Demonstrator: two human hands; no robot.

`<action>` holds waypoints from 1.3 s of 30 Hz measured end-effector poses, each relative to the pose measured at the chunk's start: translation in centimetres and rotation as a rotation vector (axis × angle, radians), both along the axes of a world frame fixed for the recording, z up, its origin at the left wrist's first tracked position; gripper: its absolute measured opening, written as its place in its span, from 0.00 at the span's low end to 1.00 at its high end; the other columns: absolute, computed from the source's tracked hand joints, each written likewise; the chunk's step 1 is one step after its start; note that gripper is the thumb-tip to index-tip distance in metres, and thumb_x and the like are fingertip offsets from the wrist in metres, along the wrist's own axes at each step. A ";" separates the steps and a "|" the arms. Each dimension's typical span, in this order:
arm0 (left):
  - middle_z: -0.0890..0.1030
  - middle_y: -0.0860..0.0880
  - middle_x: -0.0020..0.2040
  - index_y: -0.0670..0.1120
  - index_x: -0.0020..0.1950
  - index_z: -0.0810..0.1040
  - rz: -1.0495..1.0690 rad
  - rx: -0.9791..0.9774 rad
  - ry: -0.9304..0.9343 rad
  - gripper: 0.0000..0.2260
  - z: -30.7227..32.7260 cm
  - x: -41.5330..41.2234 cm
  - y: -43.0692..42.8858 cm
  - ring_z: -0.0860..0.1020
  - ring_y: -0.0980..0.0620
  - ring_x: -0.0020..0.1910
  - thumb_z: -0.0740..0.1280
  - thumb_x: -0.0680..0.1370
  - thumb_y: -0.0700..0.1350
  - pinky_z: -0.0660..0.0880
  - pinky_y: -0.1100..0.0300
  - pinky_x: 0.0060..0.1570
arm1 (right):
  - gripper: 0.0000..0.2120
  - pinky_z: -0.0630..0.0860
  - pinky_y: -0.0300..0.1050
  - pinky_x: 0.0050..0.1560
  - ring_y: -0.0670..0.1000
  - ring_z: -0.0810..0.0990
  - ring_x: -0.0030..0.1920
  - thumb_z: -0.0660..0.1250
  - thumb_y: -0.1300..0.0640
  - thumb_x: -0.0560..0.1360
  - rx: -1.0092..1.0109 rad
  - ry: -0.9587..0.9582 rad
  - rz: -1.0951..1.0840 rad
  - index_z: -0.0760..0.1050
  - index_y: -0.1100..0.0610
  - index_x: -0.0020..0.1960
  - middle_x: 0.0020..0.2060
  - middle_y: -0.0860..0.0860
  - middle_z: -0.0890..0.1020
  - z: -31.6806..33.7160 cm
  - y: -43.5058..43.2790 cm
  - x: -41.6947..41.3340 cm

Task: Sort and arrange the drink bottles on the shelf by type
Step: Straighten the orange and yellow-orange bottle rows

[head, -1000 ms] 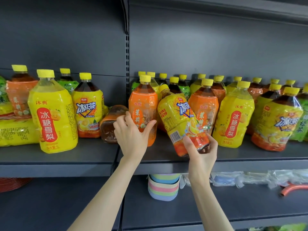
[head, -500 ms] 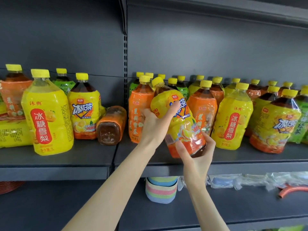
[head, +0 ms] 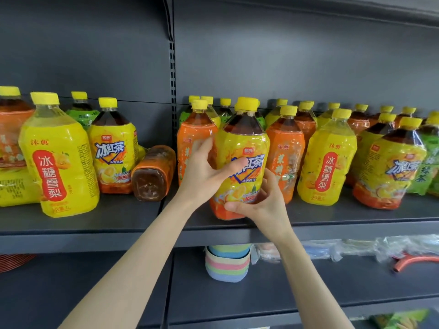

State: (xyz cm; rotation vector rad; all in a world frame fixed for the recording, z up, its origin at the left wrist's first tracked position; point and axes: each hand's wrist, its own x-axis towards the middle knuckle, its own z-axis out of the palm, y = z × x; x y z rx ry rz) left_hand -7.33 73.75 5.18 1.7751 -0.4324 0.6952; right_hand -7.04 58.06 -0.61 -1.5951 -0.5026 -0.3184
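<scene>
An iced black tea bottle (head: 242, 143) with a yellow and orange label and a yellow cap stands upright at the shelf's (head: 95, 224) front edge. My left hand (head: 204, 172) grips its left side, thumb across the label. Lower down, my right hand (head: 261, 203) holds the same bottle from the right. Behind it stand orange-labelled tea bottles (head: 285, 153). Another iced black tea bottle (head: 114, 148) stands to the left, a third (head: 389, 167) at the right. Yellow pear drink bottles (head: 59, 157) (head: 327, 157) stand on both sides.
An orange-labelled bottle (head: 152, 174) lies on its side, base toward me, left of my hands. Green tea bottles (head: 425, 160) fill the back row and far right. A vertical upright (head: 172, 67) divides the bays. On the lower shelf sits a striped pastel container (head: 228, 264) and plastic-wrapped goods (head: 356, 250).
The tilted iced black tea bottle has been turned upright and set down on the shelf front. My left hand moved from the lying bottle onto this bottle's side.
</scene>
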 end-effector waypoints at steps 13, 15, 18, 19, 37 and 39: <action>0.78 0.50 0.54 0.43 0.65 0.76 0.198 0.089 -0.141 0.25 -1.7 0.1 -0.1 0.78 0.58 0.51 0.72 0.71 0.51 0.75 0.73 0.45 | 0.39 0.78 0.38 0.56 0.42 0.76 0.61 0.74 0.44 0.66 -0.193 -0.026 -0.208 0.65 0.51 0.73 0.63 0.46 0.76 -2.3 -1.0 0.8; 0.80 0.49 0.54 0.43 0.65 0.76 0.248 0.130 -0.167 0.23 -1.8 0.2 -0.1 0.79 0.57 0.49 0.72 0.72 0.49 0.75 0.73 0.44 | 0.41 0.78 0.40 0.57 0.45 0.74 0.62 0.74 0.44 0.66 -0.235 -0.068 -0.283 0.65 0.54 0.75 0.63 0.48 0.73 -2.4 -0.6 0.8; 0.80 0.46 0.55 0.43 0.65 0.76 0.284 0.143 -0.184 0.22 -2.1 0.6 -0.1 0.79 0.56 0.50 0.72 0.72 0.48 0.77 0.70 0.46 | 0.39 0.80 0.42 0.54 0.46 0.75 0.60 0.74 0.44 0.66 -0.259 -0.096 -0.376 0.67 0.54 0.73 0.62 0.49 0.73 -2.5 -0.1 1.0; 0.80 0.45 0.55 0.42 0.65 0.76 0.296 0.152 -0.195 0.22 -2.3 0.7 -0.2 0.79 0.55 0.51 0.73 0.72 0.47 0.76 0.71 0.46 | 0.36 0.81 0.44 0.52 0.47 0.77 0.58 0.75 0.45 0.67 -0.259 -0.103 -0.408 0.68 0.54 0.70 0.61 0.49 0.75 -2.6 0.0 1.1; 0.83 0.49 0.45 0.43 0.52 0.83 0.412 0.207 -0.092 0.07 -6.0 -1.9 2.4 0.79 0.59 0.38 0.70 0.76 0.41 0.74 0.73 0.38 | 0.12 0.80 0.56 0.41 0.53 0.79 0.44 0.71 0.63 0.74 -0.335 -0.262 -0.528 0.78 0.61 0.57 0.52 0.53 0.78 -2.7 0.4 -1.0; 0.83 0.49 0.46 0.42 0.52 0.83 0.445 0.180 -0.081 0.06 -6.2 -2.6 3.9 0.79 0.59 0.41 0.69 0.76 0.41 0.75 0.71 0.40 | 0.05 0.79 0.54 0.39 0.52 0.79 0.42 0.71 0.64 0.74 -0.333 -0.290 -0.500 0.80 0.61 0.50 0.49 0.52 0.78 -2.4 1.0 -1.6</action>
